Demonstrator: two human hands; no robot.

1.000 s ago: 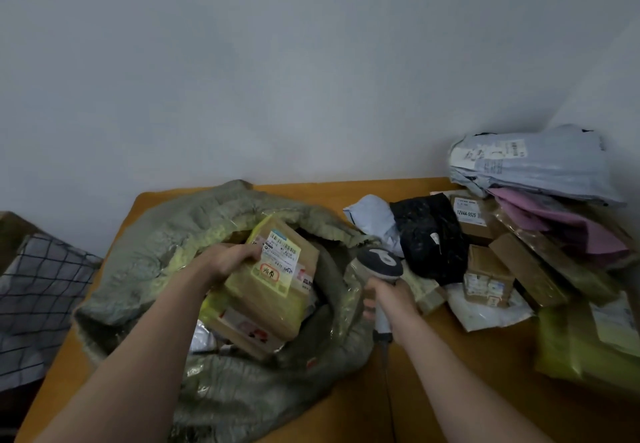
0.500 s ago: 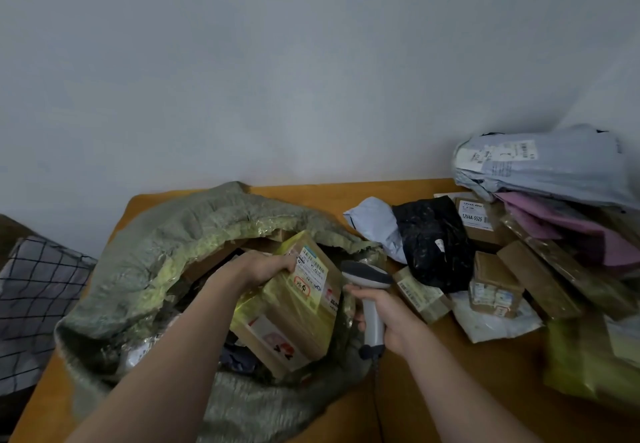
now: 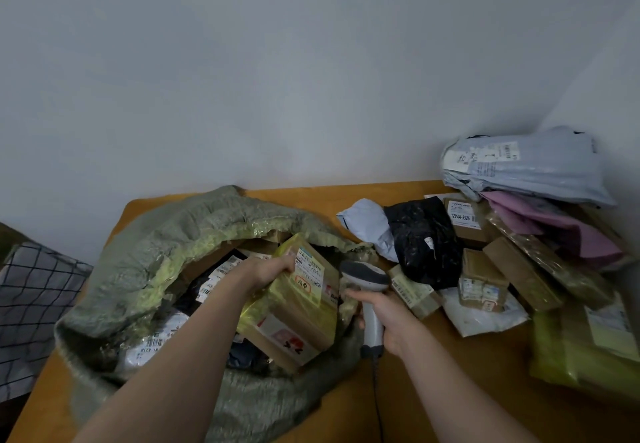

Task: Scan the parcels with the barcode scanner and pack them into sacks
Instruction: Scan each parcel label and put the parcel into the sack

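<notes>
An orange-brown worktop [image 3: 398, 191] carries everything. An open green sack [image 3: 145, 255] sprawls over its 9 o'clock half. Toward 3 o'clock lie a black bag [image 3: 420, 238], a small grey mailer [image 3: 367, 220], taped boxes [image 3: 479, 279], a white pouch [image 3: 485, 318] and a yellow-green bag [image 3: 561, 356], crowded and touching.

Dim, flat light, soft blur, wide-angle edge warp

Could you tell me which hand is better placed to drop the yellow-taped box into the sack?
Left: the left hand already grips the yellow-taped box over the open sack; the right hand holds the scanner.
</notes>
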